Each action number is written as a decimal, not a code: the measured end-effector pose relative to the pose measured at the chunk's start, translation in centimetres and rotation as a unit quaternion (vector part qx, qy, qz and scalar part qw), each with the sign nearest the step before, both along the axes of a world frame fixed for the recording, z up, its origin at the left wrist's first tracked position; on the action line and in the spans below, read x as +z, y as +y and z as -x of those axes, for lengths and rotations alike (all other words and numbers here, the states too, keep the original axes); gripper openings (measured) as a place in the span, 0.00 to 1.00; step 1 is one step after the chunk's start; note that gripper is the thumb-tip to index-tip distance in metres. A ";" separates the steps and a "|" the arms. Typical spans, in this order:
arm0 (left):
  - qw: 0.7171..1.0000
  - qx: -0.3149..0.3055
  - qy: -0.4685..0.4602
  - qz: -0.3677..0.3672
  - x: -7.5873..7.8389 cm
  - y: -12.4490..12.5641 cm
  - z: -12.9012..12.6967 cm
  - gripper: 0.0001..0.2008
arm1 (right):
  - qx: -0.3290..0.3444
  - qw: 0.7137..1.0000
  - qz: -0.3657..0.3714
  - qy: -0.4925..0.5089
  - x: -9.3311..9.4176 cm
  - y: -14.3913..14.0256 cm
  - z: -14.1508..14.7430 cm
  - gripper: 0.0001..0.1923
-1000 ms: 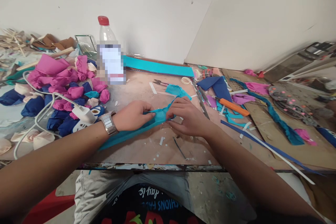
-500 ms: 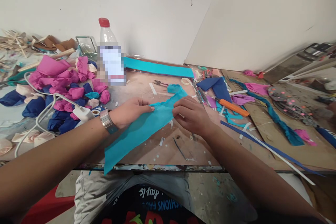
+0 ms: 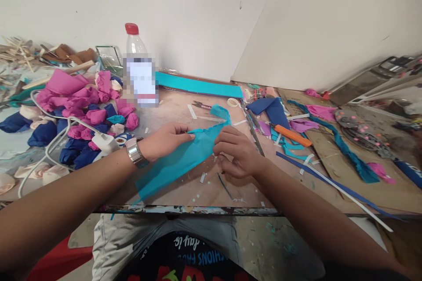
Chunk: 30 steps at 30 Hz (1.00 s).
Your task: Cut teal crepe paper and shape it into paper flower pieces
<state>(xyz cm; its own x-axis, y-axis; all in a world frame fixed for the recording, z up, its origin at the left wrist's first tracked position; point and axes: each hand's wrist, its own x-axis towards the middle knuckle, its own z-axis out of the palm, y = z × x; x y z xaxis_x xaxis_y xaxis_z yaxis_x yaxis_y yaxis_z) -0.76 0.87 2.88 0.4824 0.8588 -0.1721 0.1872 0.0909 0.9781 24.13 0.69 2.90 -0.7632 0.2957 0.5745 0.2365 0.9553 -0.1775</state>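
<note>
- The left hand (image 3: 163, 140) pinches the upper edge of a turquoise paper strip (image 3: 184, 158), which slants over the table (image 3: 184, 189) toward its front edge.
- The right hand (image 3: 239, 151) grips the same strip further along, fingers curled shut; which fingertips meet the paper is hard to tell.
- The thin paper could tear between the two grips if pulled apart.
- The loose lower end could snag on the table edge.

The teal crepe paper strip (image 3: 184, 158) is long and wrinkled, lying diagonally from 7 o'clock at the table edge toward 1 o'clock, its upper end curled.
</note>
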 end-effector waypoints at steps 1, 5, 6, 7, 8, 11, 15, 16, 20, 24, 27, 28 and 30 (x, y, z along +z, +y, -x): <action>0.998 -0.026 0.027 -0.041 0.0 0.0 0.0 0.13 | -0.003 1.000 0.009 0.024 0.0 0.0 0.0 0.05; 0.975 -0.123 0.102 -0.152 0.0 -0.2 0.0 0.12 | -0.076 0.995 0.037 0.043 0.3 0.0 0.2 0.09; 0.970 -0.138 0.114 -0.165 0.0 -0.3 -0.1 0.11 | -0.086 0.995 0.049 0.023 0.3 0.0 0.3 0.09; 0.965 -0.149 0.123 -0.175 0.0 -0.4 -0.1 0.11 | -0.088 0.994 0.063 -0.001 0.3 0.0 0.4 0.09; 0.962 -0.156 0.131 -0.184 0.0 -0.5 -0.1 0.11 | -0.084 0.993 0.077 -0.025 0.3 0.0 0.5 0.09; 0.952 -0.155 0.160 -0.208 -0.1 -0.6 -0.1 0.10 | -0.076 0.989 0.113 -0.055 0.0 0.1 0.7 0.08; 0.944 -0.145 0.197 -0.221 -0.1 -0.6 -0.1 0.09 | -0.079 0.987 0.129 -0.048 -0.3 0.0 0.8 0.06; 0.943 -0.146 0.199 -0.222 0.0 -0.6 -0.1 0.09 | -0.077 0.987 0.132 -0.047 -0.4 0.0 0.8 0.05; 0.939 -0.151 0.207 -0.228 0.1 -0.7 -0.2 0.09 | -0.070 0.986 0.148 -0.036 -0.7 -0.2 1.0 0.04; 0.942 -0.160 0.205 -0.211 0.2 -0.7 -0.2 0.09 | -0.079 0.987 0.139 -0.032 -0.9 -0.2 1.2 0.05; 0.949 -0.170 0.188 -0.188 0.0 -0.6 -0.2 0.10 | -0.077 0.989 0.124 -0.028 -0.8 -0.2 1.3 0.04; 0.951 -0.172 0.182 -0.182 -0.1 -0.6 -0.1 0.10 | -0.072 0.989 0.123 -0.026 -0.8 -0.2 1.4 0.03; 0.955 -0.173 0.173 -0.166 -0.1 -0.5 0.0 0.10 | -0.061 0.990 0.126 -0.018 -0.7 -0.2 1.4 0.02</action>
